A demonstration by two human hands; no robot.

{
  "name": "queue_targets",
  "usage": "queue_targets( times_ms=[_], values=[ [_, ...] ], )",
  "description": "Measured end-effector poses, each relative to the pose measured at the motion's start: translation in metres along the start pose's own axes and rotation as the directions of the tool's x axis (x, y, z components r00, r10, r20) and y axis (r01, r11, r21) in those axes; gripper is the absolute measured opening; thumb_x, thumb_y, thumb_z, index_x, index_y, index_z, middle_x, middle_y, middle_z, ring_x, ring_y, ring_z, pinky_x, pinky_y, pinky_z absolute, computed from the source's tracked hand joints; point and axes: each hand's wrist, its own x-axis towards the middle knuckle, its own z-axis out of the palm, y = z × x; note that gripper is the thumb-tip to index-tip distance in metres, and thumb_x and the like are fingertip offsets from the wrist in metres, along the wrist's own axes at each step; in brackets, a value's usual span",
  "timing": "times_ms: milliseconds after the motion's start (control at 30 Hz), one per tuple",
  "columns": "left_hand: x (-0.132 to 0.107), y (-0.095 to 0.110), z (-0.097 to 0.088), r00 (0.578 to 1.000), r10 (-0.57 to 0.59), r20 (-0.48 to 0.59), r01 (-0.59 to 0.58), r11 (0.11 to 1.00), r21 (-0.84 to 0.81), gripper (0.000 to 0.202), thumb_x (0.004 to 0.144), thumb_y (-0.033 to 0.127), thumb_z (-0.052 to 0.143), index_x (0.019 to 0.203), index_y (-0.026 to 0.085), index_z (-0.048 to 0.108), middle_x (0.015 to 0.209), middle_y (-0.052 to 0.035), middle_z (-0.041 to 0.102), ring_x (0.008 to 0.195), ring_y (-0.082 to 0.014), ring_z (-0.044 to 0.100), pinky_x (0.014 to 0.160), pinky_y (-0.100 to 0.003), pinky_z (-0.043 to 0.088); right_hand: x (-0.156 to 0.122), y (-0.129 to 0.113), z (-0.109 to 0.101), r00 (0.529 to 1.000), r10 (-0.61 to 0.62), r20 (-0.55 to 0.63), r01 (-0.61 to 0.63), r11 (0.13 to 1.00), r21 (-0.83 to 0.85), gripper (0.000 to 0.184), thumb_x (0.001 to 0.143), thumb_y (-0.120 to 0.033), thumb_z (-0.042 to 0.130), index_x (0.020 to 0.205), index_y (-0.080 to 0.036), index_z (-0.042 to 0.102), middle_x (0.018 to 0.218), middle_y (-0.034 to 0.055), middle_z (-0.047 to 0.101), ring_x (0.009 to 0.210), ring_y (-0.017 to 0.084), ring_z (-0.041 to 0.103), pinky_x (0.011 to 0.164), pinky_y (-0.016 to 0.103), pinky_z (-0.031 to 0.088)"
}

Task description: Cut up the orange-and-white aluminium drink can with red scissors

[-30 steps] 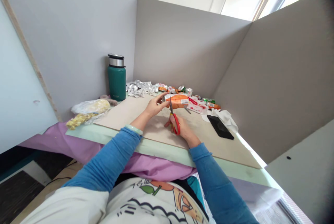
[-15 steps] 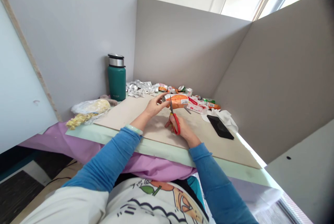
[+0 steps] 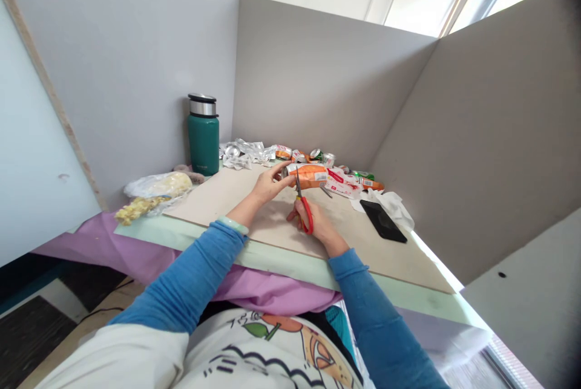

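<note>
My left hand [image 3: 271, 183] grips one end of an orange drink can [image 3: 313, 175], which lies sideways above the board. Fingers and thumb wrap round its silver end. In my right hand [image 3: 313, 219] is a pair of scissors [image 3: 307, 215] with red and yellow handles. The blades point up and away from me and touch the can's near side, close to my left thumb. How far they cut into the metal I cannot tell. A thin grey metal tool or strip [image 3: 325, 191] lies just right of the can, partly hidden by it.
A beige board [image 3: 272, 225] covers the table. A green flask [image 3: 203, 144] stands at the back left, near a plastic bag [image 3: 158, 185]. Crumpled cans and foil [image 3: 245, 153] line the back. A black phone [image 3: 384, 221] and white tissue [image 3: 394, 207] lie right. Grey panels surround the table.
</note>
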Motion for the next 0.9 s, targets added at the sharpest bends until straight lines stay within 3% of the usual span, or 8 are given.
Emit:
queue_targets(
  times_ms=[200, 433, 700, 900],
  values=[
    [0.0007, -0.0013, 0.0005, 1.000, 0.004, -0.003, -0.004, 1.000, 0.008, 0.063, 0.082, 0.048, 0.072, 0.139, 0.021, 0.066, 0.092, -0.0026, 0.067, 0.075, -0.0132, 0.059, 0.064, -0.024, 0.048, 0.0006, 0.0019, 0.0002, 1.000, -0.012, 0.000, 0.012, 1.000, 0.007, 0.052, 0.099, -0.070, 0.043, 0.088, -0.024, 0.063, 0.069, 0.0057, 0.072, 0.051, 0.019, 0.058, 0.053, 0.033, 0.050],
    [-0.0013, 0.0049, -0.0006, 1.000, 0.006, 0.005, -0.006, 1.000, -0.017, 0.064, 0.082, 0.046, 0.072, 0.139, 0.019, 0.066, 0.092, -0.0031, 0.068, 0.078, -0.0142, 0.061, 0.064, -0.023, 0.048, -0.0005, 0.0002, -0.0007, 0.999, -0.048, -0.013, 0.047, 0.997, -0.053, 0.048, 0.099, -0.068, 0.043, 0.087, -0.024, 0.059, 0.086, 0.0061, 0.077, 0.055, 0.017, 0.061, 0.055, 0.032, 0.050],
    [-0.0017, 0.0060, -0.0010, 0.997, 0.048, 0.055, -0.044, 0.996, -0.084, 0.067, 0.082, 0.044, 0.073, 0.143, 0.019, 0.061, 0.095, -0.0038, 0.070, 0.077, -0.0128, 0.061, 0.068, -0.024, 0.050, 0.0004, 0.0009, -0.0012, 0.998, -0.064, -0.011, 0.062, 0.994, -0.089, 0.048, 0.101, -0.064, 0.044, 0.084, -0.023, 0.059, 0.079, 0.0042, 0.075, 0.055, 0.016, 0.060, 0.055, 0.029, 0.049],
    [-0.0021, 0.0072, -0.0014, 0.999, 0.035, 0.023, -0.034, 0.999, -0.022, 0.067, 0.080, 0.045, 0.074, 0.141, 0.019, 0.064, 0.094, -0.0033, 0.070, 0.075, -0.0124, 0.058, 0.071, -0.025, 0.049, 0.0010, 0.0015, 0.0002, 0.998, -0.060, -0.015, 0.059, 0.997, -0.058, 0.048, 0.101, -0.064, 0.043, 0.079, -0.024, 0.055, 0.071, 0.0029, 0.070, 0.053, 0.017, 0.059, 0.054, 0.031, 0.048]
  ],
)
